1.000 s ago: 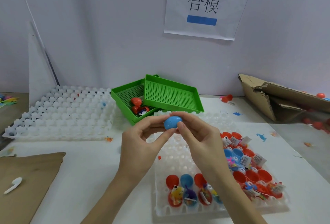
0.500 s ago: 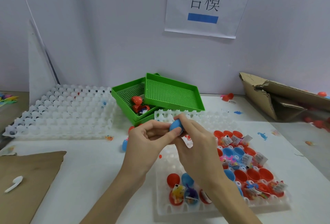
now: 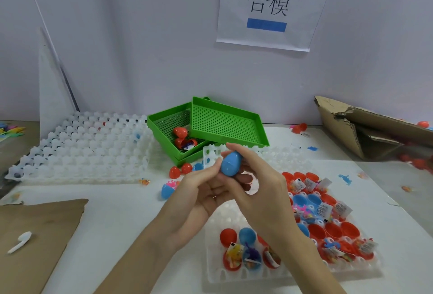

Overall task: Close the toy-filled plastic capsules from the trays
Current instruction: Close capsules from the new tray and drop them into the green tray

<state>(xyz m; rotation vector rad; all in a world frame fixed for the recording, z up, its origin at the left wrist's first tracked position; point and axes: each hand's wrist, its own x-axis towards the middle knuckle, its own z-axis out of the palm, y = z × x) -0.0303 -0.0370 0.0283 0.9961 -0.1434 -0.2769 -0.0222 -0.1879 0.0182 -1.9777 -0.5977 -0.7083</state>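
Note:
A closed blue egg-shaped capsule [image 3: 230, 163] stands upright above the table's middle, held between both hands. My left hand [image 3: 201, 196] cups it from below with the thumb against its left side. My right hand [image 3: 260, 190] pinches it from the right, a fingertip over its top. Below them a clear white tray [image 3: 215, 277] holds several open red and blue capsule halves with small toys and paper slips inside.
Two stacked green mesh baskets [image 3: 225, 125] stand behind, the lower one holding red capsules. Loose red capsules [image 3: 180, 170] and a blue one [image 3: 167, 190] lie before them. White trays [image 3: 77, 150] fill the left. Torn cardboard [image 3: 365, 127] sits right, brown board [image 3: 35, 235] with a white spoon near left.
The blue capsule has turned from lying sideways between my fingertips to standing upright. Both hands have drawn closer together around it and dropped slightly lower in view.

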